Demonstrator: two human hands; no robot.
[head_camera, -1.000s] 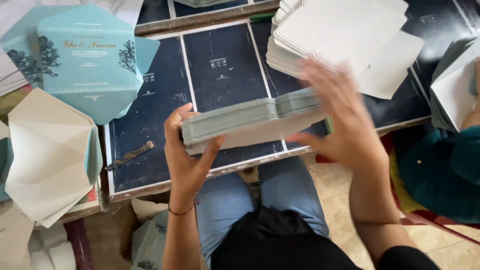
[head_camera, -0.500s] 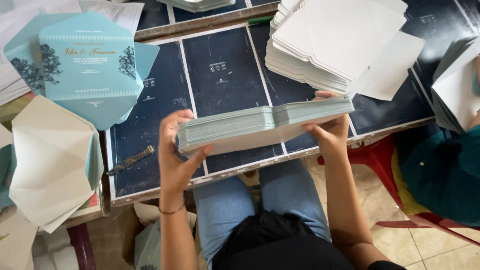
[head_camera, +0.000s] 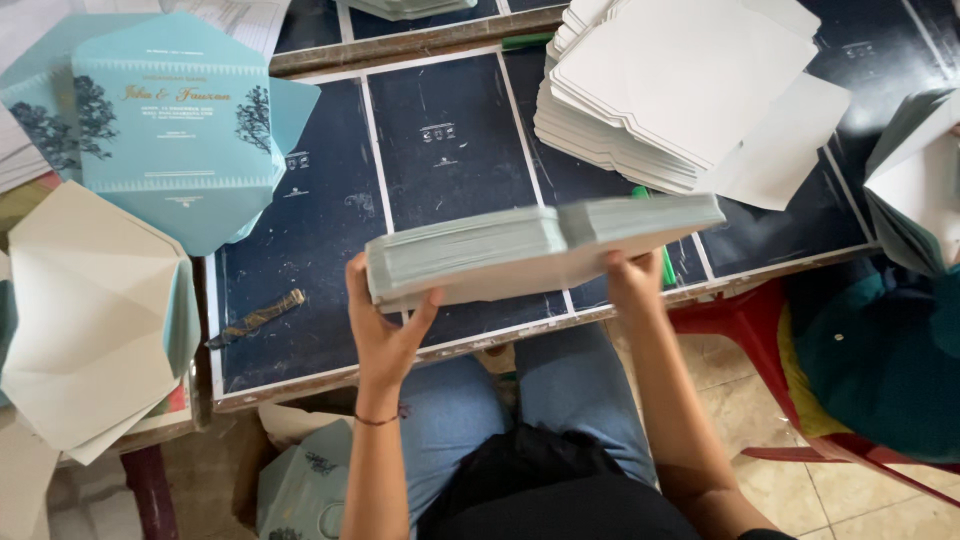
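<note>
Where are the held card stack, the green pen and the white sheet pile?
card stack (head_camera: 500, 255), head view, on its front edge.
green pen (head_camera: 665, 262), head view, on its barrel below the stack.
white sheet pile (head_camera: 680, 70), head view, on the top sheet.

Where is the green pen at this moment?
In the head view, the green pen lies on the dark table, right of centre, near its front edge. It sits just behind the stack of pale green cards and the right hand.

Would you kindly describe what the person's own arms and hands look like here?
Both forearms are bare, with no gloves. The left hand has a thin dark band around its wrist. The right hand shows no band or rings; a black sleeve edge appears near that elbow.
</note>
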